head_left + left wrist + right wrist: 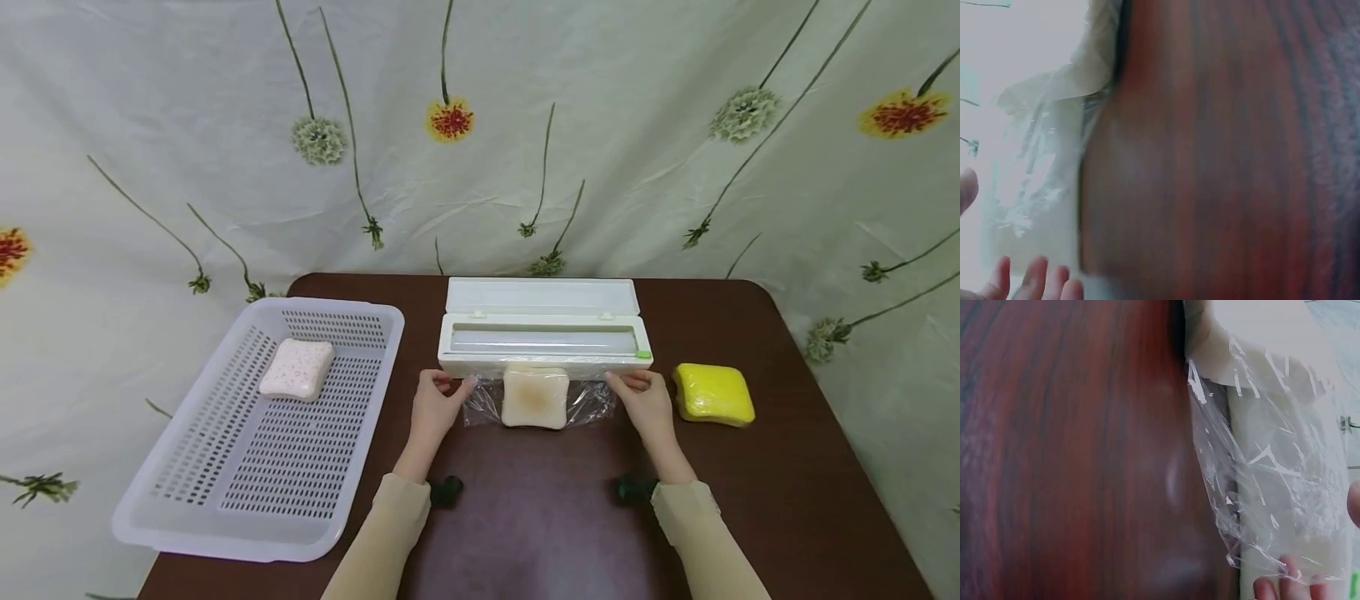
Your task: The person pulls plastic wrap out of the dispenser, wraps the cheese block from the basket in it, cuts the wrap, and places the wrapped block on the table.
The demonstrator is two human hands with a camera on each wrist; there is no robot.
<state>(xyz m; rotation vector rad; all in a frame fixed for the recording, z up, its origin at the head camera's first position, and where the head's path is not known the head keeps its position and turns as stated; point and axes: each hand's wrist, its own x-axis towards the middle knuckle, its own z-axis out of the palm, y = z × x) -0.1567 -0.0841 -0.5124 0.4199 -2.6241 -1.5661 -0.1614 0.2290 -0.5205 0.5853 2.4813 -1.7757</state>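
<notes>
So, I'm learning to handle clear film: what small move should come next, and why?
I'd probably pinch the clear film with the left hand and right hand and draw it gently taut: it lies wrinkled on both sides of the bread-like slice, and each hand, looking open, is near one end of it.

A pale, creased fabric hanging (615, 58) fills the background from nine o'clock through twelve to three, printed with long-stemmed flowers (450, 121), one orange-yellow near twelve. At six o'clock, a soft sheen of light (525, 525) lies on the dark reddish-brown table (802, 483).
</notes>
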